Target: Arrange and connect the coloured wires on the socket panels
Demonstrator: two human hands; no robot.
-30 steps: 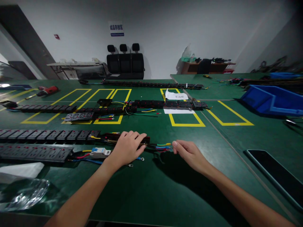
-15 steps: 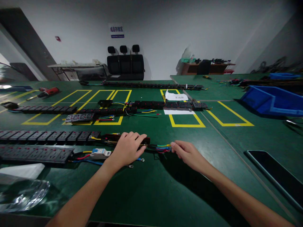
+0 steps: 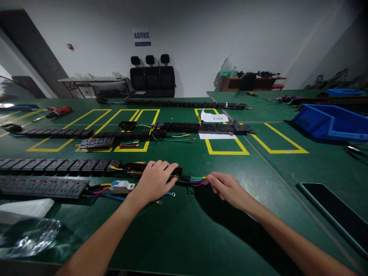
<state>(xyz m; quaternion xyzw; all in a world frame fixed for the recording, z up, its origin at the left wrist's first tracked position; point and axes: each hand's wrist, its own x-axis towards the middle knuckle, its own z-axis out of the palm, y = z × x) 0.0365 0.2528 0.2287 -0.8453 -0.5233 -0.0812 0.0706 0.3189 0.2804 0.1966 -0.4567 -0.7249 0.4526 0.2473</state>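
Note:
My left hand lies palm down over a narrow dark piece, fingers curved across its top and thumb along the near side. A bundle of green, blue and red wires comes out of that piece to the right. At their far ends my right hand pinches the wires between thumb and fingers; the tips are hidden in the grip. Just left of my left hand are a white breaker with coloured leads and a yellow wire with a ring terminal. A blue ring terminal sticks out below my left hand.
Black socket strips lie at the left, with more strips further back. A phone rests at the right, near a blue bin. Clear plastic wrap lies front left. A red power tool sits back left.
My right hand has shifted very slightly, and the blue and red wire ends now reach in under its fingers. My left hand has stayed in place.

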